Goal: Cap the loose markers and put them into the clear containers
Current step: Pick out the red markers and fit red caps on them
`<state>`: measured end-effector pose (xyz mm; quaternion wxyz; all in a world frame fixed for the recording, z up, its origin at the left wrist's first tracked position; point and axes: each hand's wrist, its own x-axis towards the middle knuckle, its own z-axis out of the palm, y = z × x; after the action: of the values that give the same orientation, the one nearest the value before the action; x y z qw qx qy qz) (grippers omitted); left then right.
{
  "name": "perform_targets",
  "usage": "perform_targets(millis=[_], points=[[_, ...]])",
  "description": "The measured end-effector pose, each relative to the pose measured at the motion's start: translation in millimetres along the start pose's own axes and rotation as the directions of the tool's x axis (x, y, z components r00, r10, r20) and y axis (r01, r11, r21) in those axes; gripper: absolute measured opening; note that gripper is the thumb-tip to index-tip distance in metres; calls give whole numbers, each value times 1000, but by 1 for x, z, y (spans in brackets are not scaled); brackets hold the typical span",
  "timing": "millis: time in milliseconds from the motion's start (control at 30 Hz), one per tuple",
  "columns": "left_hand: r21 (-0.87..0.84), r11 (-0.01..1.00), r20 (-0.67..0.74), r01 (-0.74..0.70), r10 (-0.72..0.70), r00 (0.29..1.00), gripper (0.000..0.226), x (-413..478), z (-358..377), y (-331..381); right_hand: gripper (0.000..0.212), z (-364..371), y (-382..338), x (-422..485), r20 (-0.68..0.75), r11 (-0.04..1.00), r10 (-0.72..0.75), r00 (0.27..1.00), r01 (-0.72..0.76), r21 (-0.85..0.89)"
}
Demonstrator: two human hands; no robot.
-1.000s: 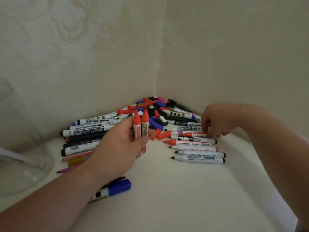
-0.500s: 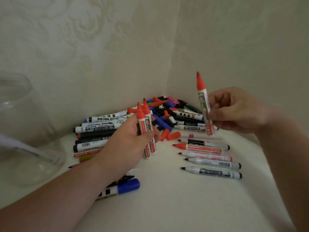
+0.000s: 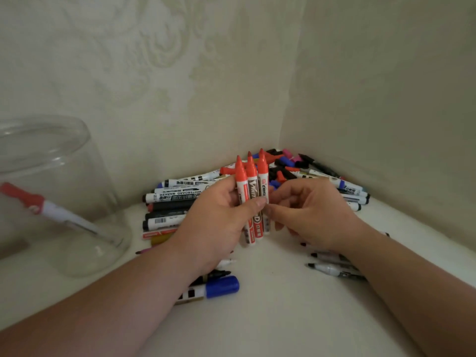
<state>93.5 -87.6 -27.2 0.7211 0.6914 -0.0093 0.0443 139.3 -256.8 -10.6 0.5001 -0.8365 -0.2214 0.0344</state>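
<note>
My left hand (image 3: 219, 222) grips a bundle of red-capped whiteboard markers (image 3: 251, 181), held upright with the caps on top. My right hand (image 3: 309, 215) is close on the right, and its fingertips pinch the barrel of the rightmost red marker (image 3: 262, 173) in that bundle. Behind both hands, a pile of loose markers and caps (image 3: 180, 197) fills the corner. A clear container (image 3: 77, 176) stands at the left with one red-capped marker (image 3: 51, 210) leaning inside.
A blue-capped marker (image 3: 221, 286) lies under my left wrist. Several uncapped black-tipped markers (image 3: 329, 267) lie partly hidden beneath my right forearm. Two pale walls meet behind the pile, on a white surface (image 3: 270, 318).
My right hand lifted a red marker from the row and brought it left to the two in my left hand. The view shifted, showing more of the container.
</note>
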Motion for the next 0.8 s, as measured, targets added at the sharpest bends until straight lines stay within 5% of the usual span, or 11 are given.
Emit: perform_targets(millis=[200,433,600,800], points=[[145,988,-54,-49,58,997,16,-2,-1,2,7,-16,-8,-4,112,961,-126,986,150,-231],[308,949,51,-73,60,997,21,-3,0,1,15,-93,-9,-8,66,752,181,981,-95,-652],[432,892,99,-130,96,990,22,-7,3,4,10,-94,-2,-14,206,688,304,930,-65,-722],[371,918,56,-139,127,990,17,-7,2,9,8,-81,2,-8,292,635,345,892,8,-772]])
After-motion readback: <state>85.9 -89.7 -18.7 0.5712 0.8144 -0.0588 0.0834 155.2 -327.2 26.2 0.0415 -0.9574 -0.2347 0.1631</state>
